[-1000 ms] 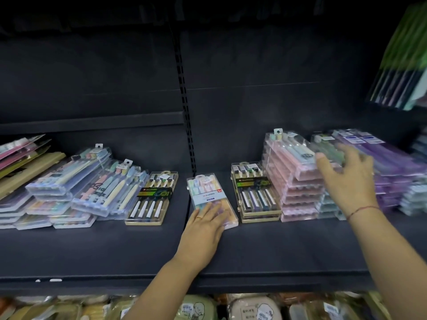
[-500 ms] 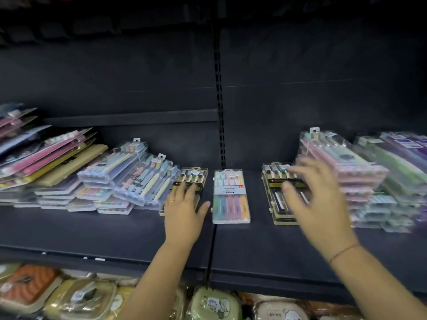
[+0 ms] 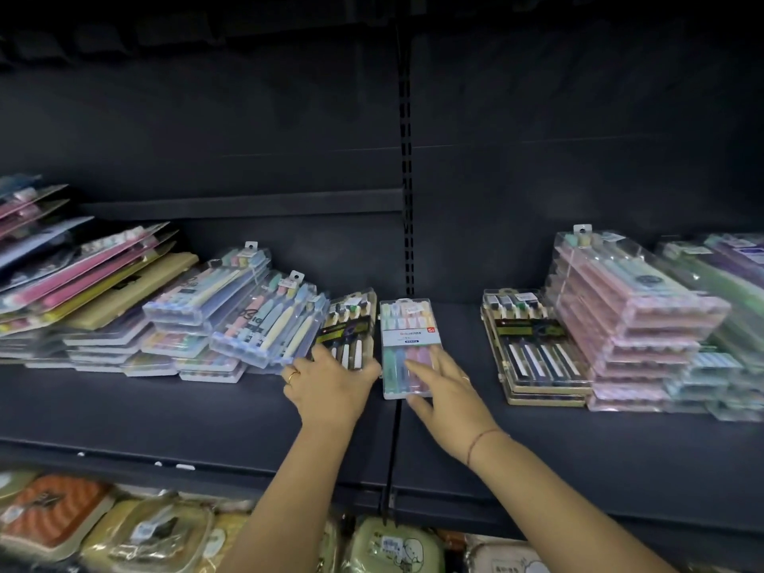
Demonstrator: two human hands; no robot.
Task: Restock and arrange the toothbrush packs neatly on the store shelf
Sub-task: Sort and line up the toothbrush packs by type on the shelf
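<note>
The shelf [image 3: 165, 407] is charcoal. At centre, a pack [image 3: 407, 345] shows mint, blue, pink and lilac stripes. At three o'clock a stack [image 3: 628, 324] is pink; at seven, a pouch [image 3: 53, 514] is orange, wavy-ribbed.

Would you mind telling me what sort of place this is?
Probably a shop aisle: a dark shelf with a slotted upright behind it, stacks of toothbrush packs with hang tabs, and more packaged goods on the tier below.
</note>
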